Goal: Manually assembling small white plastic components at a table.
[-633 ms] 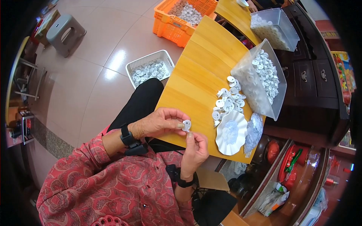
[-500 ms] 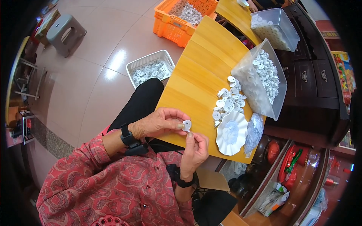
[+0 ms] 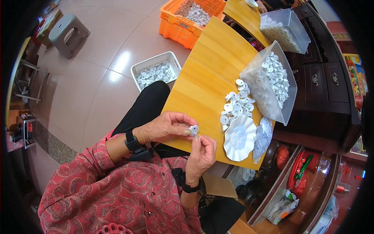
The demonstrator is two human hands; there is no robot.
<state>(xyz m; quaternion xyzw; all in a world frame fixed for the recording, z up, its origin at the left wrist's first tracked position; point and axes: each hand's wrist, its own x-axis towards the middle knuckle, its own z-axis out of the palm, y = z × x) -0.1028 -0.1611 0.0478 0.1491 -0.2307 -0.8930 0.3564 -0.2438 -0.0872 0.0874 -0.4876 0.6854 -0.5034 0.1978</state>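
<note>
My left hand [image 3: 165, 126] pinches a small white round plastic part [image 3: 193, 129] at its fingertips, over the near edge of the wooden table [image 3: 202, 82]. My right hand [image 3: 201, 153] comes up from below, its fingertips touching the same part. Just to the right lies a loose pile of similar white parts [image 3: 235, 105] and a white scalloped dish [image 3: 238, 138]. A clear plastic bin [image 3: 270, 80] tipped on its side spills more of these parts.
A white basket [image 3: 155, 70] of parts sits on the tiled floor to the left of the table, an orange crate [image 3: 193, 15] of parts beyond it. A second clear bin [image 3: 284, 29] stands at the far end. A grey stool [image 3: 68, 33] is far left. Dark drawers run along the right.
</note>
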